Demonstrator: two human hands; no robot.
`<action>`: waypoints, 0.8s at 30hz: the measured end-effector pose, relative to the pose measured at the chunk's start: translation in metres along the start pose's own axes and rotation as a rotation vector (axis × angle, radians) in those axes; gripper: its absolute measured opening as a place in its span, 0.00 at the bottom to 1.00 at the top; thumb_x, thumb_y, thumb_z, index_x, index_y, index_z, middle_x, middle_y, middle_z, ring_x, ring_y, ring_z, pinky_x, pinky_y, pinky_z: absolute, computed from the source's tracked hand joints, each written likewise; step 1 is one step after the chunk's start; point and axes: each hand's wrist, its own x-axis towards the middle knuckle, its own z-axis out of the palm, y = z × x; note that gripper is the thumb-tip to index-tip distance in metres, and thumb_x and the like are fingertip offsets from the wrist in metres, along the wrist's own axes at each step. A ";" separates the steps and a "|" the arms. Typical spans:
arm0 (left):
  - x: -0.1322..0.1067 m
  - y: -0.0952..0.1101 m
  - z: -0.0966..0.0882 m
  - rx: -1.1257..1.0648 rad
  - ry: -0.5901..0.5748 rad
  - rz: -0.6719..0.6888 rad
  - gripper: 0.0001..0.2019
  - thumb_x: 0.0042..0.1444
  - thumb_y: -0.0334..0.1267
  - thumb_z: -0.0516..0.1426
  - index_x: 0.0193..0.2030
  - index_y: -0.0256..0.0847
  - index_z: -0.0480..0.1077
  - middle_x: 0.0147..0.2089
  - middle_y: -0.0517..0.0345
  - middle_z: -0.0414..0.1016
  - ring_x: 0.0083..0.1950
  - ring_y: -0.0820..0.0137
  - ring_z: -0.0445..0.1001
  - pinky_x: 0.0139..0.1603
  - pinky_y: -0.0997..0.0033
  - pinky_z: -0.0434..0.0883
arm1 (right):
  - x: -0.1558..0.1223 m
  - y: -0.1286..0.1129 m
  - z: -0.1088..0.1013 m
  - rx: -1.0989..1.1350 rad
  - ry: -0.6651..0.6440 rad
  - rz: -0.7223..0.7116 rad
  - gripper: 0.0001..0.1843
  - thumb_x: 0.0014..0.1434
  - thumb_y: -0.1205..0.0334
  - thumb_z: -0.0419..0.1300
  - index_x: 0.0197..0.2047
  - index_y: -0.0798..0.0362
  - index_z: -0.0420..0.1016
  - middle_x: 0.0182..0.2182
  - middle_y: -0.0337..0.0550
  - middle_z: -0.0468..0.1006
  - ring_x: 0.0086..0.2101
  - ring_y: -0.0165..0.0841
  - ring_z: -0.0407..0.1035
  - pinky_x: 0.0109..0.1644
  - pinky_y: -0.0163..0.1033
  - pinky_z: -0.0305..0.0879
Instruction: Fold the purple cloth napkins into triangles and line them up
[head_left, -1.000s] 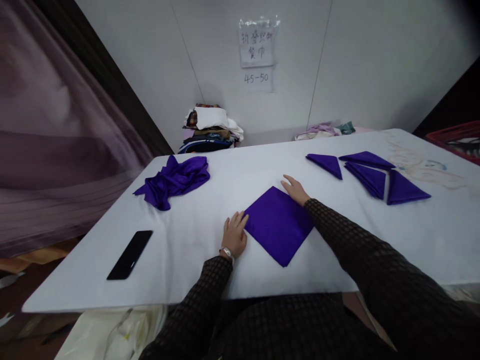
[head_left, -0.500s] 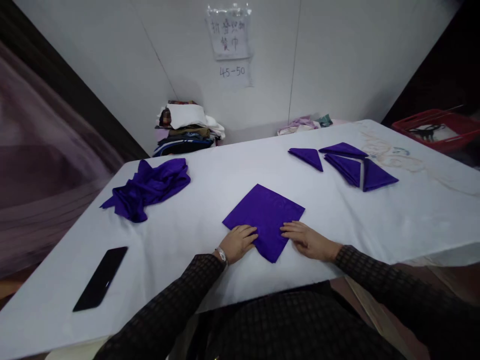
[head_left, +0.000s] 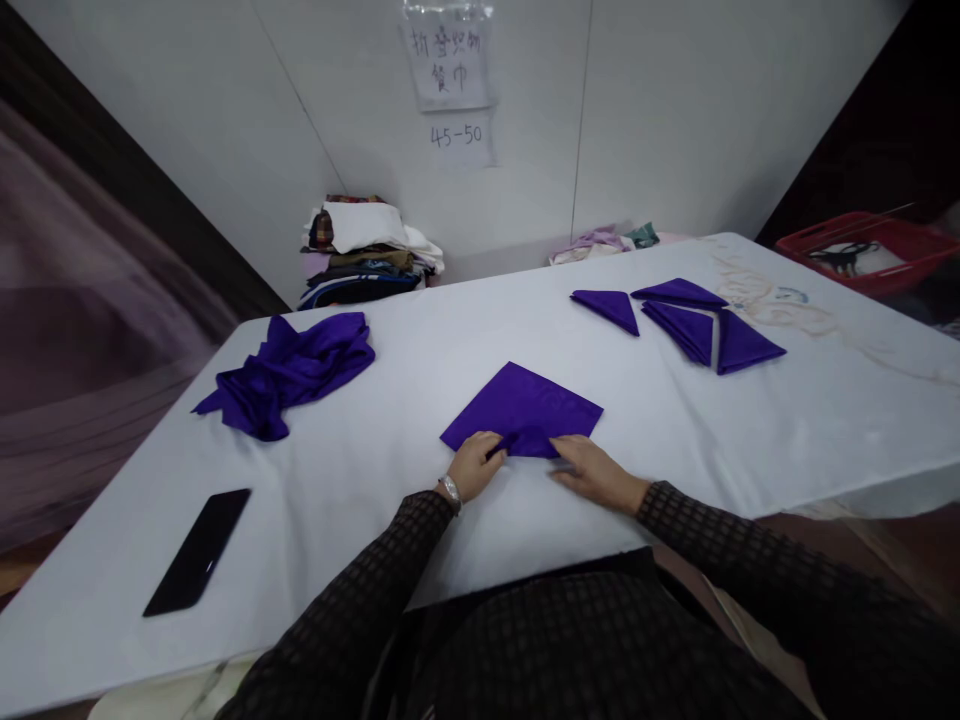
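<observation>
A purple napkin (head_left: 521, 405) lies as a diamond in the middle of the white table (head_left: 420, 370). Its near corner is lifted and folded back toward the centre. My left hand (head_left: 472, 465) pinches that raised fold from the left, fingers closed on the cloth. My right hand (head_left: 592, 470) grips the same fold from the right, fingers curled on its edge. Both sleeves are dark and checked, and a watch sits on my left wrist.
A crumpled heap of purple napkins (head_left: 289, 370) lies at the left. Several folded purple triangles (head_left: 682, 320) sit at the right. A black phone (head_left: 196, 550) rests near the front left edge. Stacked cloths (head_left: 364, 250) stand by the wall; a red basket (head_left: 862, 250) is far right.
Both hands came from the napkin's side corners to its near corner, took hold of it, and lifted it up and away from me. The camera view shifted slightly.
</observation>
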 end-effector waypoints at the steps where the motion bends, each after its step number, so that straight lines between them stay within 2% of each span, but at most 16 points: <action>1: 0.002 0.000 -0.001 -0.012 -0.008 -0.018 0.08 0.57 0.34 0.51 0.34 0.40 0.72 0.38 0.56 0.76 0.41 0.68 0.71 0.46 0.65 0.67 | 0.005 0.000 0.002 0.043 0.028 0.044 0.15 0.58 0.62 0.56 0.48 0.56 0.72 0.45 0.53 0.76 0.45 0.41 0.69 0.51 0.48 0.61; 3: 0.003 0.001 -0.005 -0.036 -0.022 -0.040 0.09 0.57 0.35 0.51 0.31 0.40 0.71 0.36 0.56 0.75 0.40 0.68 0.71 0.45 0.67 0.67 | 0.015 0.001 0.003 0.168 0.067 0.151 0.09 0.59 0.62 0.54 0.36 0.54 0.74 0.33 0.45 0.77 0.36 0.37 0.69 0.42 0.41 0.64; 5: 0.000 0.003 -0.008 -0.075 -0.035 -0.053 0.10 0.58 0.40 0.52 0.34 0.40 0.73 0.38 0.56 0.76 0.41 0.68 0.71 0.46 0.67 0.67 | 0.023 0.003 0.003 0.328 0.083 0.237 0.11 0.59 0.60 0.53 0.29 0.54 0.73 0.26 0.39 0.75 0.30 0.33 0.67 0.36 0.37 0.63; 7: -0.004 0.004 -0.009 -0.100 -0.033 -0.073 0.14 0.57 0.45 0.54 0.45 0.41 0.72 0.44 0.55 0.76 0.45 0.66 0.72 0.49 0.65 0.67 | 0.028 0.005 0.001 0.486 0.074 0.259 0.11 0.58 0.59 0.54 0.30 0.53 0.73 0.26 0.37 0.74 0.29 0.32 0.67 0.35 0.36 0.63; 9: -0.009 0.006 -0.009 -0.068 -0.025 -0.088 0.26 0.52 0.50 0.59 0.56 0.41 0.67 0.52 0.52 0.73 0.51 0.62 0.70 0.53 0.62 0.65 | 0.032 0.007 -0.002 0.582 0.047 0.238 0.10 0.56 0.59 0.54 0.31 0.54 0.74 0.27 0.36 0.75 0.31 0.32 0.67 0.38 0.36 0.64; 11: -0.011 0.008 -0.006 0.008 -0.031 -0.078 0.35 0.46 0.52 0.63 0.60 0.41 0.63 0.55 0.49 0.71 0.54 0.58 0.68 0.56 0.58 0.63 | 0.035 0.009 -0.004 0.604 0.023 0.226 0.10 0.56 0.59 0.55 0.31 0.54 0.75 0.27 0.36 0.75 0.31 0.33 0.67 0.39 0.37 0.64; 13: -0.012 0.009 -0.002 0.079 -0.027 -0.068 0.37 0.44 0.50 0.65 0.61 0.40 0.62 0.55 0.47 0.71 0.54 0.56 0.68 0.56 0.56 0.63 | 0.036 0.011 -0.006 0.587 0.008 0.230 0.10 0.55 0.60 0.54 0.30 0.54 0.75 0.26 0.36 0.75 0.30 0.32 0.67 0.38 0.37 0.63; 15: -0.011 0.009 0.002 0.112 0.002 -0.070 0.30 0.47 0.44 0.64 0.58 0.39 0.65 0.51 0.48 0.74 0.52 0.58 0.69 0.53 0.57 0.64 | 0.036 0.012 -0.007 0.570 0.001 0.245 0.10 0.55 0.60 0.54 0.28 0.54 0.75 0.25 0.36 0.74 0.29 0.31 0.66 0.36 0.36 0.62; 18: -0.007 0.008 0.005 0.067 0.041 -0.067 0.12 0.54 0.36 0.58 0.45 0.40 0.73 0.41 0.52 0.77 0.45 0.64 0.72 0.47 0.63 0.66 | 0.037 0.013 -0.007 0.597 -0.009 0.257 0.10 0.54 0.59 0.55 0.29 0.54 0.75 0.26 0.36 0.74 0.29 0.32 0.66 0.36 0.36 0.62; 19: -0.006 0.008 0.006 0.032 0.049 -0.065 0.08 0.55 0.34 0.57 0.41 0.41 0.75 0.39 0.54 0.77 0.42 0.66 0.72 0.46 0.66 0.66 | 0.037 0.012 -0.007 0.622 -0.010 0.260 0.10 0.53 0.58 0.56 0.31 0.53 0.76 0.27 0.37 0.75 0.30 0.32 0.66 0.37 0.36 0.62; 22: -0.003 0.008 0.005 -0.065 0.082 -0.083 0.07 0.57 0.36 0.55 0.34 0.42 0.74 0.32 0.59 0.76 0.36 0.71 0.70 0.41 0.71 0.64 | 0.036 0.009 -0.007 0.677 0.016 0.299 0.10 0.52 0.56 0.58 0.33 0.53 0.75 0.28 0.37 0.74 0.30 0.31 0.65 0.37 0.36 0.61; 24: -0.002 0.009 0.004 -0.095 0.084 -0.106 0.12 0.58 0.41 0.54 0.27 0.41 0.71 0.26 0.62 0.71 0.31 0.73 0.66 0.36 0.73 0.62 | 0.035 0.008 -0.007 0.673 0.024 0.341 0.12 0.52 0.53 0.59 0.29 0.53 0.72 0.23 0.34 0.68 0.26 0.28 0.61 0.32 0.34 0.57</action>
